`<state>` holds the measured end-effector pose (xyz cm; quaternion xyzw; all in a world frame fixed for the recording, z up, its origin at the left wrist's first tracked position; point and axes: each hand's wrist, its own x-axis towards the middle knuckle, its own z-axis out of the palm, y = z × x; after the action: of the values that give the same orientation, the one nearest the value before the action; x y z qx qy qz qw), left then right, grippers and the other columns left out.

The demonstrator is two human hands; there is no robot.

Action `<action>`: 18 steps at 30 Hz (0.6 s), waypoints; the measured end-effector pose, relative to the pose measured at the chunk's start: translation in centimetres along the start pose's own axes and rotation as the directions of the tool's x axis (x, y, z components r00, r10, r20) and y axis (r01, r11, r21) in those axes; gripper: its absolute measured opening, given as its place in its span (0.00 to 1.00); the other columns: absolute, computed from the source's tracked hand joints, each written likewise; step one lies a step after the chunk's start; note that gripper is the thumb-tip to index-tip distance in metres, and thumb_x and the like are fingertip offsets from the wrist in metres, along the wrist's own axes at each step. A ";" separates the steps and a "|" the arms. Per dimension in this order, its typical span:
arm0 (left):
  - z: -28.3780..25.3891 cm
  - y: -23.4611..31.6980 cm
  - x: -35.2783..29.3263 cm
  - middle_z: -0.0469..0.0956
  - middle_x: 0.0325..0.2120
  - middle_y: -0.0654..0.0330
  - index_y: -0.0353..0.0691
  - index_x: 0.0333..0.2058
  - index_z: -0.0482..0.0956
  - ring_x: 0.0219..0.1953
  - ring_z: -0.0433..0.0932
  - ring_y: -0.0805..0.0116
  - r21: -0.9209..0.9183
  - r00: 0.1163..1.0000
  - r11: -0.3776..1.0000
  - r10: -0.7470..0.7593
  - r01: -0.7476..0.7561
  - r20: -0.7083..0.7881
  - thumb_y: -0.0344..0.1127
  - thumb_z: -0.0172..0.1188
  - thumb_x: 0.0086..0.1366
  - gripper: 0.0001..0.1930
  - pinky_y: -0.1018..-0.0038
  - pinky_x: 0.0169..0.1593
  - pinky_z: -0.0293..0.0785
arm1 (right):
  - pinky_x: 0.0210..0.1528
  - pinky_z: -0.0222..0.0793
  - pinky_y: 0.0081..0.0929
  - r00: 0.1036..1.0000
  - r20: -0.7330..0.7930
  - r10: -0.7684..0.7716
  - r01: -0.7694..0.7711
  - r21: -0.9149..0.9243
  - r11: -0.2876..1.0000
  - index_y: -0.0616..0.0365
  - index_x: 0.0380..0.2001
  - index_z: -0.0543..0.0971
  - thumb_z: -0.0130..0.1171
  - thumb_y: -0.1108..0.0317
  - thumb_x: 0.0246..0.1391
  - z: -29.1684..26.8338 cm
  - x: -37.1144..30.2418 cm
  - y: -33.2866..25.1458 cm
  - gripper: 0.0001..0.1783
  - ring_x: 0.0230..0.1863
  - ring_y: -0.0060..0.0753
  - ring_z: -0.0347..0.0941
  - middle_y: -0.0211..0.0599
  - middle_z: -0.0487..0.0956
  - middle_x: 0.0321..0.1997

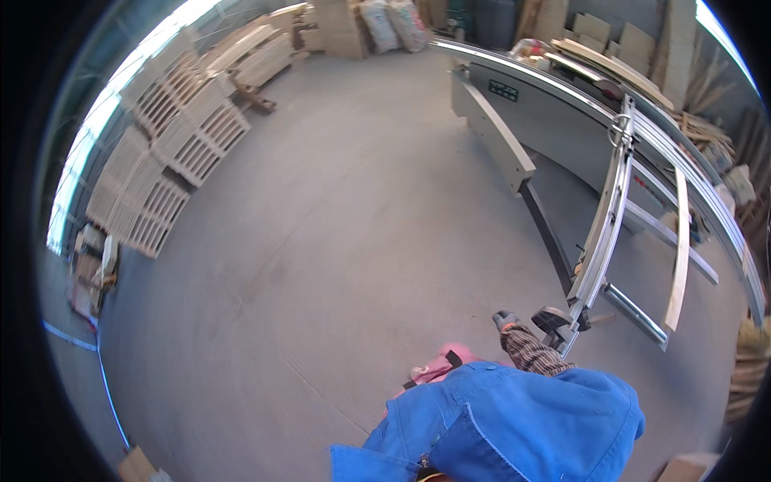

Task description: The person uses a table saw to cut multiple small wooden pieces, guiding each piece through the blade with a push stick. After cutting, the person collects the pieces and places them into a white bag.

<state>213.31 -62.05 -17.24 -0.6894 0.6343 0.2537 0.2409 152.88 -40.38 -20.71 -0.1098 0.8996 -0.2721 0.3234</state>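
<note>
My right hand (505,320), in a grey glove, reaches out from a checked sleeve (532,350) and a blue jacket (514,418). It hangs over the grey floor, just left of a black pad (552,319) at the near end of a sliding table saw's cross frame (614,209). A gap shows between hand and pad. The fingers are small and blurred, so I cannot tell their pose or whether they hold anything. Pink cloth with black patches (442,366) shows beside the jacket. My left hand does not show.
The panel saw's grey body (546,116) and long rail (530,68) stand on the right, with a light-coloured beam (494,132) jutting forward. Stacked slatted pallets (144,193) line the left. Timber (249,56) and filled sacks (393,26) are at the back.
</note>
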 end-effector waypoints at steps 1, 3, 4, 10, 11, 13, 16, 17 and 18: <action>-3.1 -0.8 3.8 0.80 0.51 0.48 0.44 0.48 0.82 0.56 0.78 0.50 0.051 1.000 0.999 -0.004 0.004 -0.008 0.43 0.54 0.68 0.16 0.60 0.57 0.78 | 0.57 0.72 0.42 0.993 -0.014 0.118 -0.118 -0.026 0.993 0.53 0.48 0.84 0.58 0.53 0.54 -0.2 -0.6 -0.5 0.22 0.53 0.47 0.79 0.47 0.83 0.49; -10.4 -0.6 12.8 0.80 0.51 0.49 0.44 0.48 0.82 0.56 0.78 0.51 0.192 1.000 0.981 0.017 -0.012 -0.025 0.43 0.54 0.68 0.16 0.61 0.57 0.78 | 0.59 0.71 0.43 0.948 -0.062 0.314 -0.315 -0.009 0.949 0.54 0.50 0.82 0.57 0.53 0.55 -0.7 -1.2 0.1 0.24 0.55 0.48 0.78 0.48 0.83 0.51; -13.6 0.0 16.7 0.80 0.51 0.49 0.44 0.48 0.82 0.56 0.78 0.51 0.249 0.999 0.968 0.027 -0.016 -0.037 0.43 0.54 0.68 0.16 0.61 0.57 0.78 | 0.60 0.70 0.43 0.930 -0.084 0.358 -0.357 0.027 0.934 0.54 0.51 0.82 0.57 0.53 0.55 0.0 -0.6 0.6 0.25 0.56 0.49 0.78 0.48 0.82 0.52; -26.4 11.7 35.6 0.79 0.52 0.49 0.43 0.49 0.82 0.56 0.78 0.51 0.267 0.986 0.962 0.100 -0.061 -0.135 0.42 0.54 0.69 0.16 0.61 0.57 0.77 | 0.65 0.66 0.44 0.789 -0.002 0.614 -0.613 0.036 0.789 0.55 0.56 0.80 0.57 0.52 0.55 7.1 7.9 -4.6 0.28 0.61 0.51 0.74 0.49 0.79 0.58; -28.0 16.6 37.2 0.79 0.52 0.49 0.43 0.49 0.82 0.56 0.78 0.51 0.130 0.983 0.987 0.114 -0.096 -0.142 0.42 0.54 0.69 0.16 0.61 0.57 0.77 | 0.65 0.66 0.44 0.772 -0.007 0.635 -0.635 0.037 0.772 0.55 0.56 0.79 0.57 0.52 0.55 7.5 9.8 -6.6 0.29 0.62 0.52 0.73 0.49 0.79 0.58; -29.7 22.5 38.0 0.79 0.53 0.49 0.43 0.49 0.82 0.56 0.78 0.51 0.011 0.979 0.985 0.171 -0.170 -0.113 0.42 0.54 0.69 0.16 0.60 0.57 0.77 | 0.66 0.65 0.44 0.787 -0.007 0.616 -0.616 0.023 0.787 0.54 0.57 0.79 0.57 0.52 0.55 8.0 15.2 -12.9 0.29 0.62 0.52 0.72 0.49 0.78 0.59; -31.8 27.6 38.0 0.79 0.53 0.48 0.42 0.49 0.81 0.56 0.78 0.51 -0.005 0.969 0.969 0.248 -0.248 -0.014 0.42 0.54 0.69 0.16 0.60 0.57 0.77 | 0.67 0.64 0.44 0.872 -0.002 0.490 -0.490 0.031 0.871 0.54 0.58 0.79 0.57 0.51 0.55 9.2 24.5 -24.3 0.30 0.64 0.52 0.71 0.49 0.78 0.60; -32.1 28.7 38.0 0.79 0.53 0.48 0.42 0.49 0.81 0.56 0.78 0.51 -0.013 0.966 0.966 0.257 -0.257 0.021 0.42 0.54 0.69 0.16 0.60 0.57 0.77 | 0.70 0.61 0.44 0.926 0.028 0.377 -0.377 0.016 0.926 0.54 0.59 0.78 0.57 0.51 0.55 8.8 27.9 -28.7 0.31 0.66 0.52 0.69 0.51 0.75 0.62; -32.6 29.6 38.1 0.78 0.53 0.48 0.42 0.49 0.81 0.56 0.78 0.51 -0.012 0.964 0.965 0.261 -0.261 0.052 0.42 0.54 0.69 0.16 0.60 0.57 0.77 | 0.69 0.62 0.43 0.941 0.053 0.334 -0.337 0.058 0.940 0.56 0.59 0.77 0.57 0.51 0.55 8.4 30.9 -33.8 0.31 0.65 0.53 0.70 0.52 0.76 0.61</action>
<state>187.76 -114.32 -17.90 -0.5934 0.7123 0.3031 0.2206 135.26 -83.44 -23.30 0.0501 0.8886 -0.2401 0.3876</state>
